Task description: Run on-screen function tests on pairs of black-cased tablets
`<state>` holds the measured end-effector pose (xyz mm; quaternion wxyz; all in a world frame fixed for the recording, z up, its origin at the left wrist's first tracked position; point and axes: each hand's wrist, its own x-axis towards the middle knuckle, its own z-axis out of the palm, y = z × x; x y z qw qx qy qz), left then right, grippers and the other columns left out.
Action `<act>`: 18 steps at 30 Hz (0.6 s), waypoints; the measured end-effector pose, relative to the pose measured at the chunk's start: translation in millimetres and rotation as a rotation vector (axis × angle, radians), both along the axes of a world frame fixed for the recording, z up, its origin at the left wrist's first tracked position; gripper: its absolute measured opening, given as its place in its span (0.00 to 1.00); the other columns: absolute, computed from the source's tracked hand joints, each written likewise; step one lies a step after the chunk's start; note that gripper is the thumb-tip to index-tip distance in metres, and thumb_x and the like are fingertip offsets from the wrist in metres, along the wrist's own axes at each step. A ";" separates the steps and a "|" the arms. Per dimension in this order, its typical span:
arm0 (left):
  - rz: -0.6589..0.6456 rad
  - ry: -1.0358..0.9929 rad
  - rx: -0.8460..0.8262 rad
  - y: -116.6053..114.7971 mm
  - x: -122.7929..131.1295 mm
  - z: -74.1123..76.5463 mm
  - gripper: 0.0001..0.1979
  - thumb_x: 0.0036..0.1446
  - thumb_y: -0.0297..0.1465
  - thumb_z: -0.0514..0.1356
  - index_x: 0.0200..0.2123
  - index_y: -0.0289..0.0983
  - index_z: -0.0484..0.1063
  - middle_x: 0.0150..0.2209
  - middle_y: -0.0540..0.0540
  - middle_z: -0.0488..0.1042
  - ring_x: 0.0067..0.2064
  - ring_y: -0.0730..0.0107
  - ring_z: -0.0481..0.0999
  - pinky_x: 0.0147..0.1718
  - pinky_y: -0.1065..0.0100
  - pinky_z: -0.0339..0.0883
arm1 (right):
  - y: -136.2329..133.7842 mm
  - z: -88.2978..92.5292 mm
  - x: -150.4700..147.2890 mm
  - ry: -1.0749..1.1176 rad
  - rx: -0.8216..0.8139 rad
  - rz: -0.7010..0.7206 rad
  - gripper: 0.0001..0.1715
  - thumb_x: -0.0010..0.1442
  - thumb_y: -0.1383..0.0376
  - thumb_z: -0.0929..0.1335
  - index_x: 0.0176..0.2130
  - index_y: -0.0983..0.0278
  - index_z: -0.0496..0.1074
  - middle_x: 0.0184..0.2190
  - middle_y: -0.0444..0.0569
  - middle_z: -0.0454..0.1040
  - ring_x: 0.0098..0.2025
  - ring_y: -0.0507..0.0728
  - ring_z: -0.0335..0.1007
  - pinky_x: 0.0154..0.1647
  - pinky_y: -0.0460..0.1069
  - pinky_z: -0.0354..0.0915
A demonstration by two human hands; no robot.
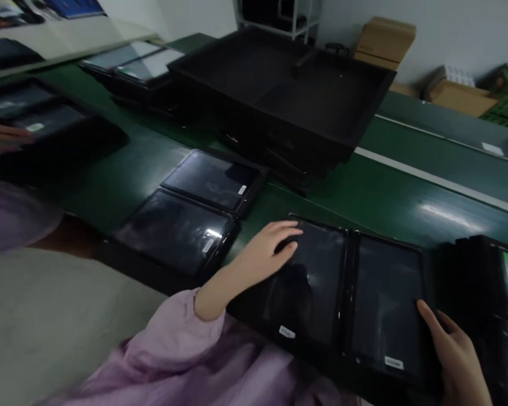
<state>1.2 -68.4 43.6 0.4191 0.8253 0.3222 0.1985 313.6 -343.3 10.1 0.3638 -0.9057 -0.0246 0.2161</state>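
Note:
My left hand point(268, 245) lies with curled fingers on the upper edge of a black-framed tablet screen point(307, 282), touching it. My right hand point(452, 352) grips the right edge of a second black-framed screen point(385, 299), which sits side by side with the first. Each screen has a small white label near its lower edge. Two more dark screens point(173, 231) lie flat on the belt beyond my left wrist. A lilac sleeve point(165, 355) covers my left forearm.
A green conveyor belt point(406, 194) runs across the view. A large black tray point(279, 84) stands on it, and a dark stack of screens point(478, 282) stands at the right. At the far left, a co-worker's hand point(0, 135) rests on other screens. Cardboard boxes point(385, 39) stand behind.

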 end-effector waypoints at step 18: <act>-0.207 0.610 0.418 -22.5 174.0 -4.2 0.33 0.74 0.33 0.51 0.74 0.17 0.57 0.75 0.28 0.59 0.77 0.47 0.58 0.77 0.49 0.45 | 28.6 -26.9 14.8 -0.441 0.104 0.238 0.61 0.47 0.24 0.67 0.60 0.64 0.77 0.59 0.63 0.73 0.63 0.76 0.67 0.62 0.69 0.64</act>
